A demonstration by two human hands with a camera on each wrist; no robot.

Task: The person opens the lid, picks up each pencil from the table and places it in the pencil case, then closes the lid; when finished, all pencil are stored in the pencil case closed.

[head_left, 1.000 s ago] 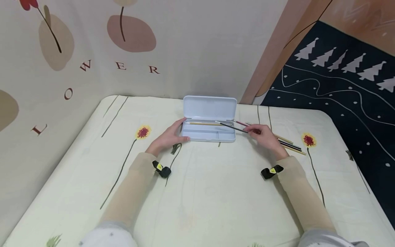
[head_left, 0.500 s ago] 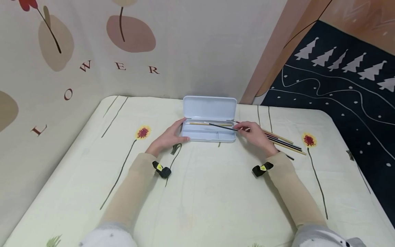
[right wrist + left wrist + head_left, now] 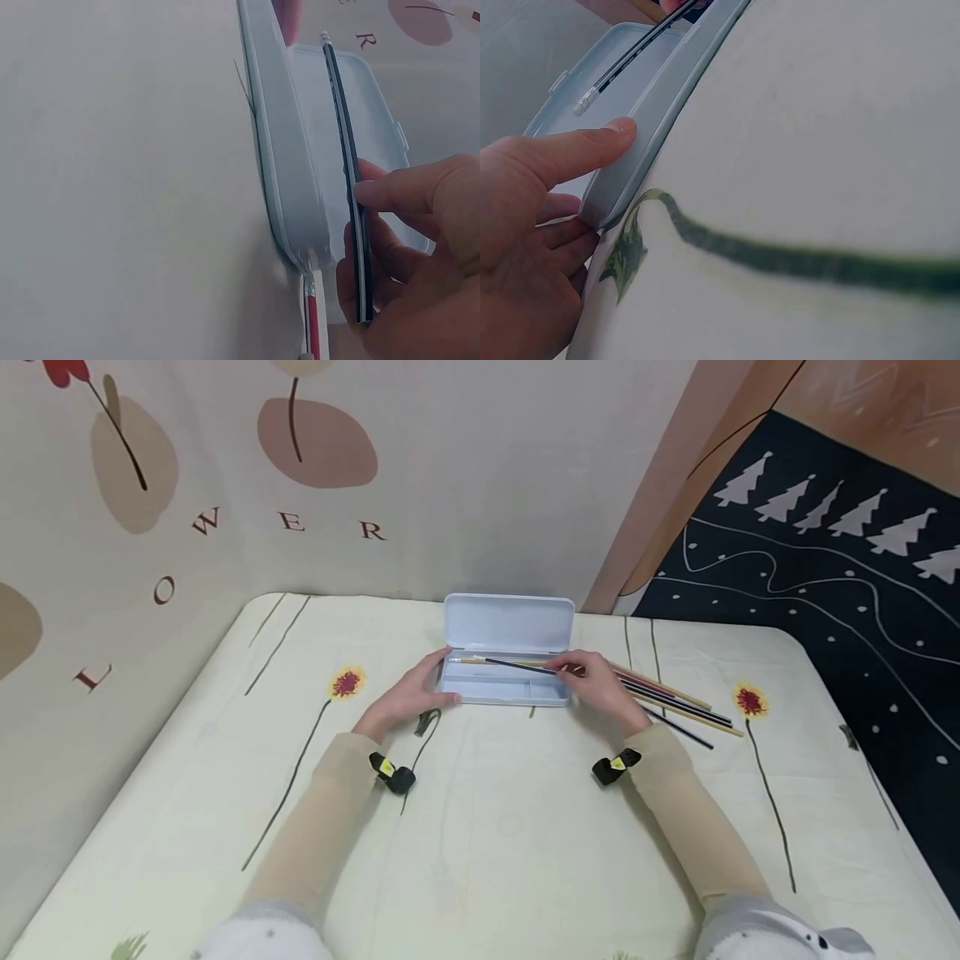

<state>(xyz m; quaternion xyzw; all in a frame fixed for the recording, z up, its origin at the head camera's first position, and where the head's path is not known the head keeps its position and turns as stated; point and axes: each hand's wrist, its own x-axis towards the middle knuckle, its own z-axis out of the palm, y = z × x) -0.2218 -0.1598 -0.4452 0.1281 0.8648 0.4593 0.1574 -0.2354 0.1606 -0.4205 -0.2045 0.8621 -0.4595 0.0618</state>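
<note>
A pale blue pencil case (image 3: 483,691) lies on the table with its lid (image 3: 510,621) raised at the back. My left hand (image 3: 405,696) grips the case's left end, the thumb (image 3: 592,150) on the front wall. Between thumb and fingers, my right hand (image 3: 597,683) pinches a black pencil (image 3: 341,120) with a white eraser end. This pencil slants over the case's rear compartment, its eraser end toward the left. A yellow pencil (image 3: 471,660) lies in that rear compartment. The two smaller front compartments hold nothing visible.
Several loose pencils (image 3: 678,700), black, yellow and dark red, lie to the right of the case, partly hidden by my right hand. A separate black pencil (image 3: 686,732) lies nearer me. The patterned wall cloth (image 3: 420,552) rises directly behind the table.
My right hand has moved left, carrying the black pencil from the case's right edge to over the rear compartment. More of the loose pencils has come into view. My left hand has stayed put.
</note>
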